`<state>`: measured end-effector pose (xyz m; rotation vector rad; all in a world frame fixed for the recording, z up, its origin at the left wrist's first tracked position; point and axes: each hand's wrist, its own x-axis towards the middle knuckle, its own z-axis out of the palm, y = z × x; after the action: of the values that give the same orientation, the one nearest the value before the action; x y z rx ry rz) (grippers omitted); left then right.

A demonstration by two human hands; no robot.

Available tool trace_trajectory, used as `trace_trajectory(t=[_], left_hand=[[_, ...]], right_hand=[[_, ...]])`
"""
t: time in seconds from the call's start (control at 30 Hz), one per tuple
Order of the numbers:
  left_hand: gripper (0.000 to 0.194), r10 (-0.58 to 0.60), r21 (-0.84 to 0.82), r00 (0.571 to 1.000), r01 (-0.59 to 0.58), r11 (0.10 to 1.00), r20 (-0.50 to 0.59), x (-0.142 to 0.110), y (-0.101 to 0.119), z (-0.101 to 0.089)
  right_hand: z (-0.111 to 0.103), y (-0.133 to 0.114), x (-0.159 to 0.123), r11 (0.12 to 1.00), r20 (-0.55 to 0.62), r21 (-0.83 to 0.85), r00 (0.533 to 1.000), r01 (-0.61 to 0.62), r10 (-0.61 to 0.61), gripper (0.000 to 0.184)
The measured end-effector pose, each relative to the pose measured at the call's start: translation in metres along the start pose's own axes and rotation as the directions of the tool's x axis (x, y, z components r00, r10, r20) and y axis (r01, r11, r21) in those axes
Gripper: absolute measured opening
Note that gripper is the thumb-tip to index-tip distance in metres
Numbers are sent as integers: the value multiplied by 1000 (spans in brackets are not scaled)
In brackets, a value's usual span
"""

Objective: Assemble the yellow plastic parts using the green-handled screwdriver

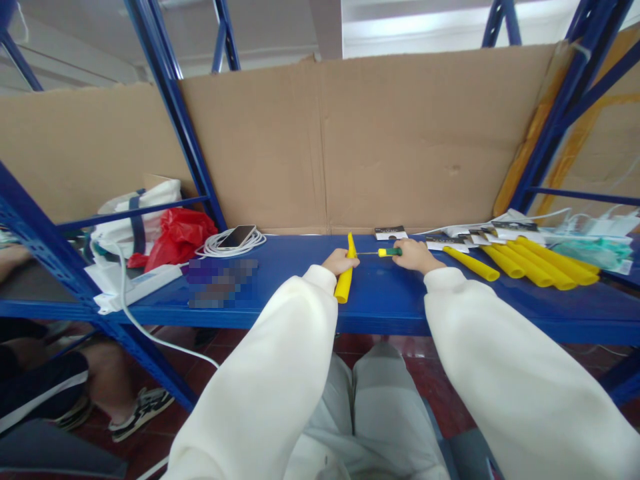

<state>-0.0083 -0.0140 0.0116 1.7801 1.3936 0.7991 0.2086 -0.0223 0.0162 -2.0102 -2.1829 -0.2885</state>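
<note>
My left hand (341, 262) is closed around a yellow tapered tube (343, 288), which stands tilted over the blue shelf top. In my right hand (414, 256) is a screwdriver (389, 253) with a green and yellow handle, gripped from the right. Its thin metal shaft points left and reaches the side of the tube near my left fingers; whether the tip is inside cannot be made out. Just right of my right hand lies another yellow tube (471, 263) with a card at its far end. Beyond it several more yellow tubes (545, 263) lie side by side.
A black and white card (391, 233) lies near the cardboard wall (400, 147). Leftward are a phone (239, 236) on a coiled white cable (215, 247), a red bag (183, 233) and a white power strip (150, 283). Another person's leg (107, 380) shows below left.
</note>
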Motion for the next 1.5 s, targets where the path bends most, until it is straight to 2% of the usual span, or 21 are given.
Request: trace_trajectory(t=[0.13, 0.27, 0.4, 0.57, 0.67, 0.73, 0.83, 1.0, 1.13, 1.5], left_hand=[[15, 10, 1, 1000, -10, 1000, -3, 0, -1, 0], [18, -3, 0, 1000, 3, 1000, -25, -2, 1, 0], [18, 10, -32, 999, -11, 999, -39, -4, 3, 0], [10, 62, -82, 997, -64, 995, -35, -6, 8, 2], [8, 100, -96, 995, -102, 990, -31, -6, 11, 5], [8, 116, -104, 993, -118, 988, -27, -6, 13, 8], [9, 144, -117, 989, -145, 983, -12, -7, 17, 13], [14, 190, -118, 982, -189, 975, 3, -7, 23, 21], [17, 207, -116, 978, -204, 972, 11, -6, 23, 25], [16, 223, -114, 974, -217, 969, 38, -3, 18, 25]], right_hand=[[-1, 0, 0, 1000, -24, -18, 999, -23, 22, 29], [-2, 2, 0, 999, 0, -26, 999, -47, 47, 29], [-2, 1, 0, 1000, 28, 0, 999, -21, 21, 28], [3, -5, 2, 991, 51, 124, 997, 49, -56, 27], [7, -11, 6, 965, 52, 253, 995, 70, -86, 24], [11, -16, 11, 919, 2, 380, 993, 105, -115, 22], [18, -21, 19, 808, -145, 557, 981, 191, -132, 20], [31, -21, 32, 680, -286, 670, 949, 298, -134, 7], [36, -17, 35, 663, -323, 669, 935, 337, -149, 11], [36, -14, 36, 686, -290, 655, 943, 318, -160, 9]])
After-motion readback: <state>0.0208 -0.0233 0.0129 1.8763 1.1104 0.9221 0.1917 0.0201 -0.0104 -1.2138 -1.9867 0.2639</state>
